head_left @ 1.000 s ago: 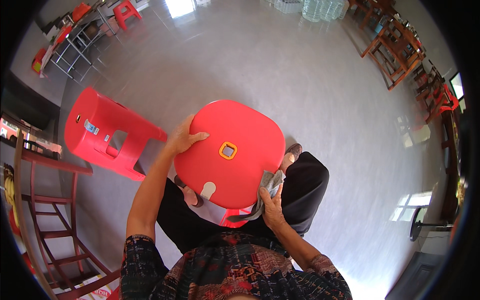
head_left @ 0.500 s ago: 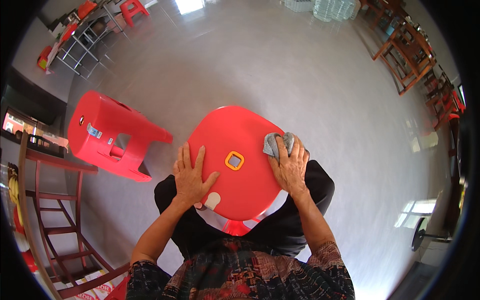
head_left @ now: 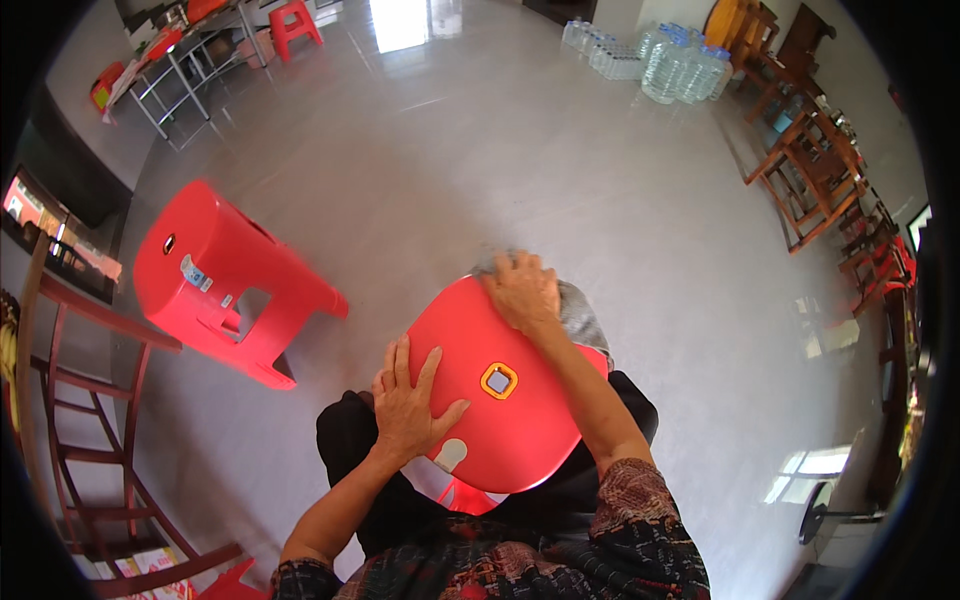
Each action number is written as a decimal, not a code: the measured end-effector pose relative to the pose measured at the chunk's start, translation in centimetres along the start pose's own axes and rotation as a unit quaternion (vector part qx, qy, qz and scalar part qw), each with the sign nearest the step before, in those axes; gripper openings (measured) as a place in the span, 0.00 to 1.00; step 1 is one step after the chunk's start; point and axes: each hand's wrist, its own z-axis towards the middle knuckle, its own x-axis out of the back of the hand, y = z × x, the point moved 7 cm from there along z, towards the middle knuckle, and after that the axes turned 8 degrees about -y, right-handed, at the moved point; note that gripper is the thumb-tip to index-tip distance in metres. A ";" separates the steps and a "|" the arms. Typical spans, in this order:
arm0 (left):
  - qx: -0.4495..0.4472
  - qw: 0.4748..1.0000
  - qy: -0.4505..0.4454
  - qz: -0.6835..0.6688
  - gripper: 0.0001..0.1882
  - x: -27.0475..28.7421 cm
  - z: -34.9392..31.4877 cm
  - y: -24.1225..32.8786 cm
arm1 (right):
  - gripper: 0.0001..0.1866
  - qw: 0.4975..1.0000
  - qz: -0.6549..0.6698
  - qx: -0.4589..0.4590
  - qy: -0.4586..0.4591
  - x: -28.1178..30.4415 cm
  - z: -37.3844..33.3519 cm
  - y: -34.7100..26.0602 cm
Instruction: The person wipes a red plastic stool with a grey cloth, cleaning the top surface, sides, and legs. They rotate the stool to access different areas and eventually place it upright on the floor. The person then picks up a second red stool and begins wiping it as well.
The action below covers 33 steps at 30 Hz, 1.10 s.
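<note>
A red plastic stool (head_left: 500,450) is held between my knees, its rounded seat facing up. An orange-rimmed square hole sits mid-seat, and a pale round patch (head_left: 452,455) marks the near left edge. My left hand (head_left: 410,408) lies on the seat's left side with fingers spread. At the far edge, my right hand (head_left: 525,290) presses a grey cloth (head_left: 582,320) against the stool. Part of the cloth hangs past the right side of that hand, and some pokes out beyond the fingertips. My right forearm covers part of the seat's right side.
Another red stool (head_left: 215,275) stands on the floor to the left, close by. A dark wooden chair (head_left: 105,455) is at the near left. Farther off are a metal-legged table (head_left: 180,75), a small red stool (head_left: 293,32), several large water bottles (head_left: 675,70) and wooden chairs (head_left: 810,165).
My right hand and the cloth have moved from the seat's right side to its far edge. The cloth is now more spread out. My left hand stays on the seat's left side.
</note>
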 end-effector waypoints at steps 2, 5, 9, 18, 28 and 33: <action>0.000 1.000 0.009 -0.012 0.41 -0.1 0.0 0.0 | 0.25 0.995 -0.029 0.065 0.064 -0.6 0.1 -2.3; 0.001 0.999 0.027 -0.041 0.40 -0.2 0.0 0.1 | 0.26 0.978 -0.065 0.156 0.124 -1.5 -1.1 -5.2; -0.005 0.988 0.113 -0.108 0.34 0.8 -0.8 -0.6 | 0.29 0.957 -0.071 0.249 0.128 -1.6 -5.3 -8.9; -0.250 0.560 -0.051 -0.788 0.11 9.7 -8.5 3.3 | 0.33 0.943 -0.006 0.333 -0.016 -1.4 -16.5 -9.1; -0.486 0.228 -0.139 -0.832 0.07 21.4 -11.9 6.5 | 0.30 0.968 -0.045 0.236 0.075 -3.2 -5.8 -10.5; -0.595 0.338 -0.121 -0.719 0.11 21.0 -15.8 4.9 | 0.30 0.947 -0.047 0.319 0.015 -3.0 -9.5 -13.3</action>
